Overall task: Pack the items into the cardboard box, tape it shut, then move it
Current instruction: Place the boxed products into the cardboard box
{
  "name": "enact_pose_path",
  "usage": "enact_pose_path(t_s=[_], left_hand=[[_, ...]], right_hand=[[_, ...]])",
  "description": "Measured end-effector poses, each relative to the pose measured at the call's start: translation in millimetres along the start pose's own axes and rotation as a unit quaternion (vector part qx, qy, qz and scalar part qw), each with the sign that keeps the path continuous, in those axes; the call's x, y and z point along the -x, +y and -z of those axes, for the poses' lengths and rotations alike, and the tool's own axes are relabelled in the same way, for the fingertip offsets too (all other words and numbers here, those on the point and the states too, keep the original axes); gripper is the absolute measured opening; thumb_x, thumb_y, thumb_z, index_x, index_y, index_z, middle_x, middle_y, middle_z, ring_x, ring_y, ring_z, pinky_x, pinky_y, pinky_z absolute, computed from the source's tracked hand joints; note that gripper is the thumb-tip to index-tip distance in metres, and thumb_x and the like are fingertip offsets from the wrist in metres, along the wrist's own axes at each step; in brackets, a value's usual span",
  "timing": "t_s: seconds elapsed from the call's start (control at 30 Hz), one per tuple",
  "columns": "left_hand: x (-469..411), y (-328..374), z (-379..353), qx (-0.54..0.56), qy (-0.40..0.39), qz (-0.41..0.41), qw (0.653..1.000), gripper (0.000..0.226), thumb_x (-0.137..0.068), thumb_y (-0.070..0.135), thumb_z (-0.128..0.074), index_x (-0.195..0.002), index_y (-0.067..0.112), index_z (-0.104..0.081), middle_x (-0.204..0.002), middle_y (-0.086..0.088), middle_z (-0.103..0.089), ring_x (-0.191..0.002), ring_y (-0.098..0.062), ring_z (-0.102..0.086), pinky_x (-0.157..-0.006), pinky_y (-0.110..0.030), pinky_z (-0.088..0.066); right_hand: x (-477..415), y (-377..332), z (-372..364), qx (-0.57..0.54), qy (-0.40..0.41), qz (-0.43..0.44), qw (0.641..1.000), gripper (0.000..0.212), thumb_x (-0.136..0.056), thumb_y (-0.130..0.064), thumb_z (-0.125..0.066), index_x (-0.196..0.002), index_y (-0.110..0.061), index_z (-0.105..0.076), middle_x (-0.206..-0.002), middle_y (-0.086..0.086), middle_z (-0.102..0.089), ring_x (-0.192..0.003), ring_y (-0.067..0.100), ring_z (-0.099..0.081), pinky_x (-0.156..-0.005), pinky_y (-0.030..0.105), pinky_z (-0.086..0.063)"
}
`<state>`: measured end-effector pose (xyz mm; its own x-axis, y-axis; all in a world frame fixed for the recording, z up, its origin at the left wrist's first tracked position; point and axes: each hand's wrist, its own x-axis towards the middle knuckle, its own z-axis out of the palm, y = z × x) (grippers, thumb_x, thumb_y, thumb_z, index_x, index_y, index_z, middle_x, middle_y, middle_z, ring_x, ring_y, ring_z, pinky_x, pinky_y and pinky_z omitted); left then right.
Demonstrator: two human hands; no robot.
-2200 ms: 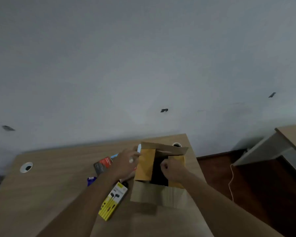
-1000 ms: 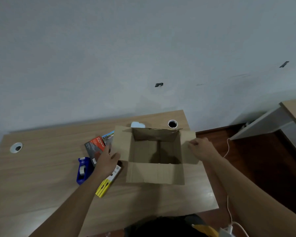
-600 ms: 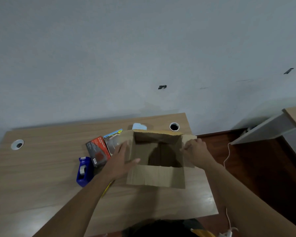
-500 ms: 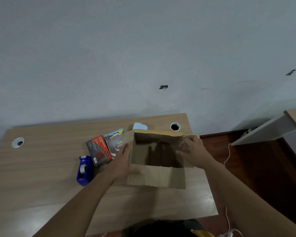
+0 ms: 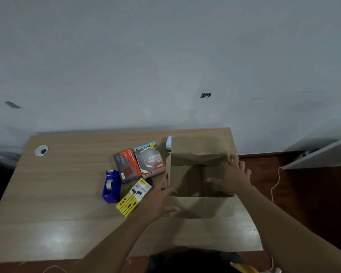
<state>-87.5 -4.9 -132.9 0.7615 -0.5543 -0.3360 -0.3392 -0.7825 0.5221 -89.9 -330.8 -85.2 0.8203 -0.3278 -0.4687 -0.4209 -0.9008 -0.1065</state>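
In the head view, the left hand (image 5: 158, 201) has slid from the left wall of the cardboard box (image 5: 195, 207) down to its near-left corner, and this uncovers the yellow earphone pack (image 5: 133, 197) beside it. The far flap (image 5: 200, 144) now stands up and back, hiding the cable hole that showed behind it a moment ago. The right hand (image 5: 232, 178) has stayed on the right wall.

Both hands lie flat with fingers spread apart. The left presses the outside of the corner. The right rests over the right rim with its thumb reaching into the opening. Neither is clamped on anything.

The box sits open at the right end of the desk (image 5: 67, 194), and its inside looks bare. I judge the mouth is now ready and packing has not begun.

The items wait just left of it: a red-and-black pack (image 5: 126, 164) touching a USB desk light pack (image 5: 151, 160), with the earphones nearer. The blue tape dispenser (image 5: 111, 187) stands further left. A pale object (image 5: 168, 142) peeks out behind the box's far-left corner.

The desk is light wood, with a grommet hole (image 5: 41, 150) at its far left. A grey-white wall (image 5: 165, 56) rises behind. Dark red flooring (image 5: 303, 184), a white cable (image 5: 274, 186) and a second desk's edge (image 5: 323, 154) lie to the right.
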Motion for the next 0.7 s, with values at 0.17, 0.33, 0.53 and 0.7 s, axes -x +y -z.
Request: enact_pose_path(t_s=[0.17, 0.33, 0.53, 0.7], left_hand=[[4, -1, 3, 0.007, -0.017, 0.004, 1.0, 0.086, -0.076, 0.075, -0.081, -0.151, 0.052, -0.045, -0.18, 0.014, 0.008, -0.161, -0.028, -0.032, -0.122, -0.044, -0.046], [9, 11, 27, 0.085, -0.036, 0.026, 0.995, 0.135, -0.072, 0.077, -0.083, -0.167, 0.054, 0.011, -0.181, 0.001, -0.004, -0.164, -0.029, -0.026, -0.123, -0.053, -0.043], [20, -7, 71, 0.199, 0.03, 0.063, 0.978, 0.119, -0.08, 0.089, -0.064, -0.171, 0.044, -0.002, -0.172, 0.008, -0.032, -0.147, -0.014, -0.048, -0.109, -0.031, -0.048], [31, -55, 103, 0.253, 0.106, 0.089, 0.958, 0.062, -0.102, 0.067, -0.059, -0.156, 0.065, -0.031, -0.146, 0.016, -0.057, -0.123, -0.002, -0.065, -0.097, -0.04, -0.063]], right_hand=[[0, -3, -19, -0.03, 0.036, -0.019, 0.999, 0.114, -0.076, -0.095, -0.056, -0.16, -0.023, -0.03, -0.172, 0.014, -0.017, -0.153, 0.046, -0.027, -0.119, 0.067, -0.032], [11, -16, -5, -0.084, 0.238, 0.07, 0.965, 0.068, -0.082, -0.078, -0.069, -0.117, -0.022, -0.051, -0.167, 0.014, -0.026, -0.149, 0.043, -0.037, -0.119, 0.062, -0.033], [12, -54, 27, -0.13, 0.318, 0.153, 0.927, 0.05, -0.09, -0.055, -0.078, -0.121, -0.021, -0.058, -0.176, 0.009, -0.018, -0.161, 0.035, -0.024, -0.128, 0.061, -0.019], [6, -116, 37, -0.158, 0.29, 0.257, 0.908, 0.048, -0.093, -0.047, -0.072, -0.129, -0.019, -0.057, -0.176, 0.007, -0.021, -0.165, 0.029, -0.018, -0.128, 0.054, -0.02]])
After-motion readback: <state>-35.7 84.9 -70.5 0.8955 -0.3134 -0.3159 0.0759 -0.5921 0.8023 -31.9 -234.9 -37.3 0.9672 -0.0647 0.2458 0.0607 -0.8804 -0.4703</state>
